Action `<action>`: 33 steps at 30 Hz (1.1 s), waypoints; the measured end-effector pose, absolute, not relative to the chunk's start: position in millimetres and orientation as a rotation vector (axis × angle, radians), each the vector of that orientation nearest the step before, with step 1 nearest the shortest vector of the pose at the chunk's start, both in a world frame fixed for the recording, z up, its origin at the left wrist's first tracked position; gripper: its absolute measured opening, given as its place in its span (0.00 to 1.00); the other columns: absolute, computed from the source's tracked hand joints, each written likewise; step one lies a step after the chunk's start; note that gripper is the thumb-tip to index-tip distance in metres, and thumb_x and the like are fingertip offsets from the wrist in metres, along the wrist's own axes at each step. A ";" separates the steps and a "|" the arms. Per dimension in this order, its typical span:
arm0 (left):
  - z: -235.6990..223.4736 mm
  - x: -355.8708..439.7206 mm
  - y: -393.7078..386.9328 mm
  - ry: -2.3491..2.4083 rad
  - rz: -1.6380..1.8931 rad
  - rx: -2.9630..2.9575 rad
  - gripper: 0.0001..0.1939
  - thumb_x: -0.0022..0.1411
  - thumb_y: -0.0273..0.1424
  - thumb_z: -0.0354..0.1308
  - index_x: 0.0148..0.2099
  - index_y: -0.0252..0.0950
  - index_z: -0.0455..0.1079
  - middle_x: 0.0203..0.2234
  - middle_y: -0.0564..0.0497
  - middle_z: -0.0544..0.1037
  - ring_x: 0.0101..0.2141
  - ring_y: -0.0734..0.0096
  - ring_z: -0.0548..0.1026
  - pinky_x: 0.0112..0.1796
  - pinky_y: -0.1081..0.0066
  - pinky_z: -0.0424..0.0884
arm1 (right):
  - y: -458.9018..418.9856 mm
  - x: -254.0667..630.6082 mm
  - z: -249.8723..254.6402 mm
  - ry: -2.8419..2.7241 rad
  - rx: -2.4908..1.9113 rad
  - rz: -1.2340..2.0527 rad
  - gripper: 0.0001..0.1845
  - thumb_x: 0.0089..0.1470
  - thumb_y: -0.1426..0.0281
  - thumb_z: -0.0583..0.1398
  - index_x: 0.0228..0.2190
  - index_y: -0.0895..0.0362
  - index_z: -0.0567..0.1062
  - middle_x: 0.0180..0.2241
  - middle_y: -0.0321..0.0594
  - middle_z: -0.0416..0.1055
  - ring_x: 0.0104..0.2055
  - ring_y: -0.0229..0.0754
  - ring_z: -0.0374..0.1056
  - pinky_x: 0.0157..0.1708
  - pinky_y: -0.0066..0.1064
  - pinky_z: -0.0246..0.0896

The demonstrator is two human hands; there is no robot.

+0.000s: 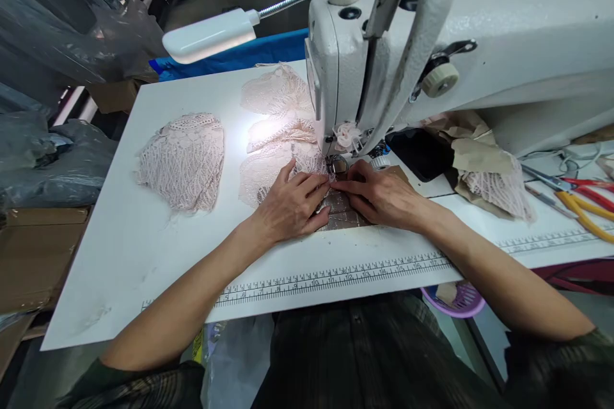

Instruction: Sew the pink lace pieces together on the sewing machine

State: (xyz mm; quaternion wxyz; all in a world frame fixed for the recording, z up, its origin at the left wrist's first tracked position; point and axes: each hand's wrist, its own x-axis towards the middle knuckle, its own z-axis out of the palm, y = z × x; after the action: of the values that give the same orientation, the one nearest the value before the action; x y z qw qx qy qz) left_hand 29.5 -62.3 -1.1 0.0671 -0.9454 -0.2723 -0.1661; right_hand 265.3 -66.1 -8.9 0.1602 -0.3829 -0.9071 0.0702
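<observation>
Under the needle area of a white sewing machine (330,64) lies a pale pink lace piece (268,169), bunched toward the presser foot (337,166). My left hand (295,204) rests on its near right end, fingers spread and lying flat. Just right of the foot, my right hand (381,195) has its fingers bent together at the lace edge, seemingly pinching it; the exact grip is partly hidden. Both hands' fingertips nearly meet in front of the foot. Below them is a dark patterned plate (343,214).
A stack of pink lace pieces (185,163) lies to the left on the white table (119,255). On the right are a black phone (422,152), brown paper with lace (484,166) and yellow-handled scissors (582,208). A lamp (211,35) hangs over the table's far side.
</observation>
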 end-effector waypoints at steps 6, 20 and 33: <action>1.7 26.4 -55.3 -0.823 -0.471 -2.911 0.17 0.65 0.36 0.54 0.50 0.32 0.73 0.49 0.41 0.77 0.43 0.56 0.76 0.54 0.47 0.64 | -65.4 261.5 -5.3 -2.598 -1.115 0.213 0.21 0.62 0.71 0.52 0.55 0.55 0.73 0.42 0.50 0.69 0.35 0.43 0.66 0.35 0.34 0.64; 1.9 21.2 -36.1 -0.797 -0.385 -2.966 0.24 0.64 0.44 0.54 0.53 0.31 0.71 0.52 0.38 0.73 0.48 0.52 0.74 0.56 0.46 0.62 | -69.4 249.4 1.7 -2.696 -1.280 0.042 0.22 0.64 0.68 0.47 0.54 0.60 0.70 0.41 0.56 0.70 0.27 0.43 0.64 0.27 0.34 0.59; -0.2 17.6 -24.2 -0.758 -0.366 -3.022 0.32 0.63 0.50 0.54 0.56 0.28 0.67 0.51 0.36 0.72 0.47 0.52 0.73 0.51 0.48 0.67 | -36.3 280.8 2.7 -2.148 -1.266 0.753 0.27 0.65 0.53 0.48 0.27 0.58 0.73 0.27 0.41 0.70 0.29 0.41 0.65 0.33 0.32 0.62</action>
State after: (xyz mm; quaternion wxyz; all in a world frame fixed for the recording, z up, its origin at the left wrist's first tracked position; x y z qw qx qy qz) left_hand 17.6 -24.2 -0.2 0.0024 -0.9633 -0.2417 -0.1166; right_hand 280.8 -36.3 2.7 0.2651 -0.4686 -0.7953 0.2788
